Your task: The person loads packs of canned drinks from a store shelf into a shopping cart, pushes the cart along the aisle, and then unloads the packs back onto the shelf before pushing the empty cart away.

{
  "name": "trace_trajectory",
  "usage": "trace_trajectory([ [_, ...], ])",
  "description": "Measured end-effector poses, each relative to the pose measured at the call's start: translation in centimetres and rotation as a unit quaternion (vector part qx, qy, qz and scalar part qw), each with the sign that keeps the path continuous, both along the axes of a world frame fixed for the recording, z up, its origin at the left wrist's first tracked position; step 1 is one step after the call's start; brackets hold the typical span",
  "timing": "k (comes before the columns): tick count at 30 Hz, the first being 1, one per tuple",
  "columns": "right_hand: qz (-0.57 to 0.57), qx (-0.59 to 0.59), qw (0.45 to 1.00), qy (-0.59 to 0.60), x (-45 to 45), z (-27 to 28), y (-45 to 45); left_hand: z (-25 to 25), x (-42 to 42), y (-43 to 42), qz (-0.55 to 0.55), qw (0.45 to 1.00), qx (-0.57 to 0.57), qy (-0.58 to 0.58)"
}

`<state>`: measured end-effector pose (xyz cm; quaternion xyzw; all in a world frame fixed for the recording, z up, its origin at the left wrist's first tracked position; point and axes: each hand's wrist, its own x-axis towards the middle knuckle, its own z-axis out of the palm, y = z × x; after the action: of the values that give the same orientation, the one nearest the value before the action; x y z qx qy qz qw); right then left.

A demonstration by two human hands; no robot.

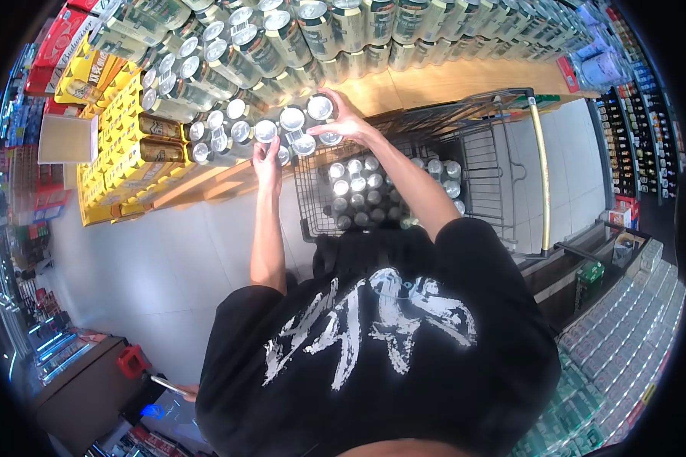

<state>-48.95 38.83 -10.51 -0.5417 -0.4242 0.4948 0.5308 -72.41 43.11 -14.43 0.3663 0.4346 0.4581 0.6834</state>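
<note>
Held a six-pack of cans (291, 119), lids up, by both ends, at the front edge of the wooden shelf (408, 87) and overlapping, in view, the shelf-side corner of the shopping cart (306, 230) opposite its handle (542, 175). Pinched the end can with the left hand (267, 164), thumb up against its near side, other fingers mostly hidden. Clasped the opposite end with the right hand (347, 123), thumb and fingers spread around the corner can. Reached across the cart, over canned drinks (358, 184) grouped on both sides of the right forearm. Had more cans (240, 131) on the shelf just left of the six-pack, and tall can stacks (408, 27) along its length behind. Faced yellow can cartons (122, 171) at the shelf's left end, beside a blank sign (67, 139) and red Budweiser cartons (61, 42). Had bottle racks (636, 137) well past the shelf's right end. Wore a black T-shirt (511, 343) with white brush lettering. Had wrapped stacks (625, 343) and a green carton (589, 278) at the right, and, at lower left, another person's hand (190, 391) with a phone (169, 385).
</note>
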Motion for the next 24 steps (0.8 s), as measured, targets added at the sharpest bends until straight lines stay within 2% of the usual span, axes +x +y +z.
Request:
trace_trajectory([
  [4, -0.038, 0.058, 0.997, 0.014, -0.6, -0.4, 0.3, -0.2, 0.7, -0.3, 0.023, 0.992, 0.075, 0.095],
  [5, -0.033, 0.041, 0.999, 0.011, -0.1, -0.2, -0.4, -0.2, 0.7, -0.8, 0.024, 0.988, 0.094, 0.120],
  [6, -0.030, 0.022, 0.999, 0.031, 0.1, 0.4, -1.1, 2.3, 1.4, -2.4, 0.017, 0.978, 0.118, 0.171],
  [7, -0.029, 0.006, 0.998, 0.050, 0.5, 0.5, -1.5, 2.8, 1.6, -3.2, -0.004, 0.976, 0.141, 0.165],
  [8, -0.017, 0.044, 0.994, 0.101, 0.9, -2.3, -1.5, 3.4, 1.9, -3.8, -0.020, 0.979, 0.141, 0.147],
  [11, -0.043, -0.024, 0.990, 0.130, 1.1, 0.6, -6.4, 4.1, 1.9, -5.9, -0.063, 0.976, 0.153, 0.139],
  [12, -0.061, -0.019, 0.993, 0.103, 1.0, 0.4, -7.7, 4.2, 2.0, -6.4, -0.077, 0.973, 0.159, 0.146],
  [15, -0.088, -0.086, 0.982, 0.145, 0.9, 0.3, -12.1, 4.2, 1.7, -8.4, -0.152, 0.953, 0.154, 0.214],
  [16, -0.096, -0.097, 0.978, 0.155, 1.0, -1.1, -13.2, 5.1, 2.1, -9.6, -0.179, 0.957, 0.142, 0.179],
  [18, -0.110, -0.170, 0.963, 0.178, 0.8, -1.8, -15.7, 0.9, 1.3, -10.6, -0.207, 0.952, 0.103, 0.201],
  [19, -0.118, -0.204, 0.953, 0.188, 0.7, -2.2, -16.7, 0.9, 1.3, -11.4, -0.231, 0.950, 0.074, 0.198],
  [20, -0.134, -0.206, 0.953, 0.179, 0.4, -3.3, -17.5, 0.7, 1.4, -12.4, -0.250, 0.942, -0.007, 0.223],
  [21, -0.139, -0.227, 0.953, 0.148, 0.6, -5.8, -18.3, -2.4, 0.8, -13.0, -0.246, 0.943, 0.003, 0.222],
  [23, -0.137, -0.251, 0.944, 0.165, 0.1, -5.1, -19.9, -2.1, 0.9, -14.7, -0.258, 0.939, -0.074, 0.213],
  [24, -0.137, -0.268, 0.939, 0.166, -0.1, -5.6, -20.4, -2.6, 0.8, -15.3, -0.274, 0.935, -0.078, 0.211],
])
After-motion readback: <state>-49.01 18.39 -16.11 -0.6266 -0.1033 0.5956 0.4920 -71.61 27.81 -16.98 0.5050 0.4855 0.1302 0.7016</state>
